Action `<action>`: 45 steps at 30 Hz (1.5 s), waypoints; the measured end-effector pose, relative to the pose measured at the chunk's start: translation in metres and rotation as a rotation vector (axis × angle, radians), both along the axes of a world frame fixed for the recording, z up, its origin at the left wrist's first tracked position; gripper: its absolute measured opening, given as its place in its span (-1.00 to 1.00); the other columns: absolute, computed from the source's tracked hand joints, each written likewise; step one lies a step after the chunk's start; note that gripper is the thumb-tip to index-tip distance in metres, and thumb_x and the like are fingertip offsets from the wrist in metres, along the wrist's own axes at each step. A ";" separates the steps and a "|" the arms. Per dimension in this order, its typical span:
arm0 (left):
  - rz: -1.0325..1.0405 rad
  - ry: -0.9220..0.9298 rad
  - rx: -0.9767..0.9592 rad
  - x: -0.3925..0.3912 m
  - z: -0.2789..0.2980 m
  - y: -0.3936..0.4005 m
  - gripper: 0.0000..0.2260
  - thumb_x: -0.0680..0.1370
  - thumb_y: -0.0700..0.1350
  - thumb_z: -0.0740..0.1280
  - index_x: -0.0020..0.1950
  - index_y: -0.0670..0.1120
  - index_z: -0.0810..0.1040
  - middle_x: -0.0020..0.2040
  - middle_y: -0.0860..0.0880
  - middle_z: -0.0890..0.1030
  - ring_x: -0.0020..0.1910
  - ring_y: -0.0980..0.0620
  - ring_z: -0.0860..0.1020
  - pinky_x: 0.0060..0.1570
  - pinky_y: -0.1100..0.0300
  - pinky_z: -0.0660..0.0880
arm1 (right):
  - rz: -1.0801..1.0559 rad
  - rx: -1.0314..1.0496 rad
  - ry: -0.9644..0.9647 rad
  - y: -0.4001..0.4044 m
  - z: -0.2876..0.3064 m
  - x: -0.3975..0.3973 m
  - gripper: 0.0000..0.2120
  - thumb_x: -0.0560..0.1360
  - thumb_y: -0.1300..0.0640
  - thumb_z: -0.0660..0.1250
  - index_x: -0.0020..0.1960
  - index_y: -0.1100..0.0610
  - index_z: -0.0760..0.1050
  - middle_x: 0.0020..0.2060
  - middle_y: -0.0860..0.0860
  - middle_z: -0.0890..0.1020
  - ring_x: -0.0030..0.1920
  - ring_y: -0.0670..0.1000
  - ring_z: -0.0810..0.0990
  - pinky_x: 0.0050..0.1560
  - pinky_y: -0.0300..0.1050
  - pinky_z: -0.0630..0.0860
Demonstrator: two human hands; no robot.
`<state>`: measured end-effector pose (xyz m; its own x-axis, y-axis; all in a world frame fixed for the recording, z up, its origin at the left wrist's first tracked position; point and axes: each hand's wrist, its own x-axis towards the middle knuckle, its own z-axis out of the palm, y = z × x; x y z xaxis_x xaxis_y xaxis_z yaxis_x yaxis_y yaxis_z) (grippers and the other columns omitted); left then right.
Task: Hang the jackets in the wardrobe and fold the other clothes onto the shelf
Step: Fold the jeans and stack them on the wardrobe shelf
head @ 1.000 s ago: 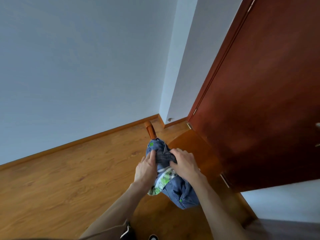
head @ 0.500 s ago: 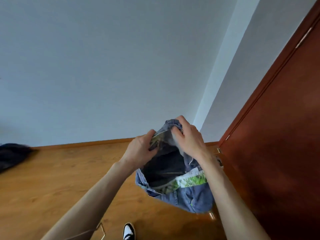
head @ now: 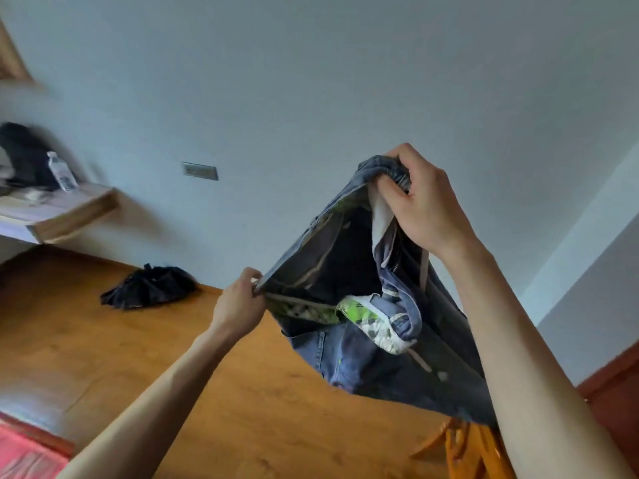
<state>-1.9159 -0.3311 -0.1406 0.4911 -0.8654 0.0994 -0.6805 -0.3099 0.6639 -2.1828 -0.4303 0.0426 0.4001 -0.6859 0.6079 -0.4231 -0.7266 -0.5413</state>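
Observation:
A pair of blue denim jeans [head: 363, 354] with a green-and-white patterned lining hangs in the air in front of me, waistband spread open. My left hand [head: 238, 305] pinches the lower left end of the waistband. My right hand [head: 420, 205] grips the other end, held higher. The legs sag in a bunch below, between my forearms. A dark garment [head: 148, 288] lies crumpled on the wooden floor by the wall, to the left.
A wall-mounted wooden shelf [head: 69, 216] at the left carries a plastic bottle [head: 62, 174] and a dark bag [head: 24, 153]. A wooden chair [head: 463, 447] shows at the bottom right, under the jeans. A red-brown door edge [head: 615, 385] is at the far right.
Both hands lifted the jeans from the chair and pulled the waistband apart. My view swung left, away from the door, bringing the shelf and the dark garment into sight.

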 end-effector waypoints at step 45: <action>1.224 -0.119 0.254 0.345 0.112 0.571 -0.82 0.46 -0.27 0.29 0.04 -0.13 0.53 -0.13 -0.16 0.69 -0.10 -0.26 0.68 -0.14 0.03 0.59 | 0.390 -0.116 0.687 0.253 0.012 0.537 -0.72 0.52 0.15 0.33 0.21 0.05 0.60 -0.03 0.12 0.61 -0.05 0.20 0.55 -0.08 -0.03 0.44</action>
<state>-1.5704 0.2401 -0.0287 0.9840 0.1499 0.0961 0.0919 -0.8899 0.4469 -1.6454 -0.1772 0.0550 0.9093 -0.3666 0.1969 -0.3381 -0.9267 -0.1640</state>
